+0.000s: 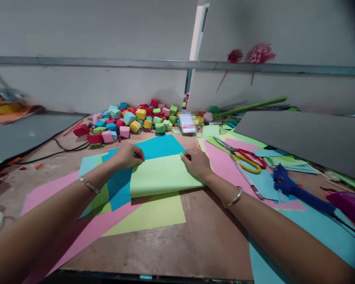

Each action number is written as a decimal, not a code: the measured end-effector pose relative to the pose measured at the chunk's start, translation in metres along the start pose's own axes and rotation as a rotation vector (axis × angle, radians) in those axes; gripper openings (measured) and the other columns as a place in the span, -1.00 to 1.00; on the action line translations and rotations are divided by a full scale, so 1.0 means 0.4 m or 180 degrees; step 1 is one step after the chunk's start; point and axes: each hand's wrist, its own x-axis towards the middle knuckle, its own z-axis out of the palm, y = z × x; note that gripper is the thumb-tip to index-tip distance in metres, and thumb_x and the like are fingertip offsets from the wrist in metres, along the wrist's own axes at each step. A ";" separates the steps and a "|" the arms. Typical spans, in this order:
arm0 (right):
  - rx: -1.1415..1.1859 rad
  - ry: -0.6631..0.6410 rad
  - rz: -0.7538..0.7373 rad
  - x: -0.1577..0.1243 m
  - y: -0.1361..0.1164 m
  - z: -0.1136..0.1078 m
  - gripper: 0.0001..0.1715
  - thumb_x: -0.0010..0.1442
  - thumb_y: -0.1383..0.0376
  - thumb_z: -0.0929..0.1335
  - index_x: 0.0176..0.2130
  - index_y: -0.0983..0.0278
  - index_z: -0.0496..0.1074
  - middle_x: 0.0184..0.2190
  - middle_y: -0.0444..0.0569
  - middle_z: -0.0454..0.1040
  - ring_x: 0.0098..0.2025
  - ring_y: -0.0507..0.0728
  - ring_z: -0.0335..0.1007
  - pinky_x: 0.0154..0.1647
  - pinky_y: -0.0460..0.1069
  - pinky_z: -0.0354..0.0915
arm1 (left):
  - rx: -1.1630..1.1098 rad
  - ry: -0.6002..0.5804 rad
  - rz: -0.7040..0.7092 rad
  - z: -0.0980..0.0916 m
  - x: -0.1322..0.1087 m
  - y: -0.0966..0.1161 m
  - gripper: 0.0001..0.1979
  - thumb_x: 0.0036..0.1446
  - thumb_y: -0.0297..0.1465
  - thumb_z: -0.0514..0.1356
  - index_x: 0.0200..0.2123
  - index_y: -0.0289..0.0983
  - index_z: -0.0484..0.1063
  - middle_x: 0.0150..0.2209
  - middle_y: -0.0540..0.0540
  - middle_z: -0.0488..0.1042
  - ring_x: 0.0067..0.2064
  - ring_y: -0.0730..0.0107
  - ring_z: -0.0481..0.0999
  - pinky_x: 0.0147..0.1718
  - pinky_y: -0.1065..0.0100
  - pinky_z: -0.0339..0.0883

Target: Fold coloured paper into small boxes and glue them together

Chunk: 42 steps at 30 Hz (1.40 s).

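Note:
A light green sheet of paper (162, 175) lies folded over in front of me, its near edge forming a rounded, uncreased bend. At its far left corner, the curled fingers of my left hand (127, 157) are closed on the edge. My right hand (198, 162) pinches the far right corner between thumb and fingers, with a bit of paper poking up there. Beneath the fold are blue paper (116, 193), a pale yellow sheet (156, 217) and pink paper (85, 236).
Many small coloured paper cubes (130, 118) are heaped against the wall. To the right lie yellow-and-red-handled scissors (248, 163), a box cutter (248, 179), a blue glue gun (298, 193) and more coloured paper (307, 240). A grey board (307, 138) juts in from the right.

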 end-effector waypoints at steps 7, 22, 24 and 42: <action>-0.0028 0.0003 -0.0263 0.006 0.002 0.015 -0.87 0.24 0.35 0.30 -0.37 0.27 0.40 -0.33 0.02 0.48 -0.20 0.16 0.33 -0.28 -0.03 0.10 | 0.0056 0.0079 0.0492 -0.025 0.012 0.054 -0.78 0.19 -0.36 0.23 -0.10 -0.28 0.51 0.03 -0.17 0.46 0.01 0.11 0.46 -0.04 0.15 0.38; 0.0013 -0.0063 -0.0254 0.009 0.010 0.012 -0.84 0.28 0.28 0.33 -0.33 0.32 0.42 -0.32 -0.09 0.46 -0.21 0.09 0.39 -0.15 0.04 0.29 | 0.0071 -0.0731 0.2352 0.043 -0.059 0.154 -0.52 0.27 -0.47 0.10 0.22 -0.01 0.29 0.40 -0.13 -0.02 0.40 0.02 -0.07 0.27 -0.05 -0.01; 0.0036 -0.0066 -0.0245 0.009 0.010 0.013 -0.85 0.26 0.31 0.33 -0.35 0.32 0.42 -0.32 -0.07 0.47 -0.19 0.09 0.38 -0.15 0.03 0.29 | 0.0254 -0.0482 0.2371 0.051 -0.099 0.148 -0.51 0.28 -0.53 0.04 0.20 0.02 0.32 0.38 -0.10 0.07 0.39 0.03 -0.02 0.23 -0.03 0.09; -0.0049 -0.0339 -0.0223 0.016 0.011 0.011 -0.71 0.31 0.19 0.33 -0.04 0.32 0.42 -0.08 0.01 0.47 -0.10 0.13 0.44 -0.09 0.12 0.41 | 0.0474 0.0011 0.2642 0.119 -0.047 0.294 -0.66 0.22 -0.49 0.04 -0.04 -0.07 0.48 -0.35 -0.03 0.51 -0.41 0.37 0.42 -0.50 0.39 0.07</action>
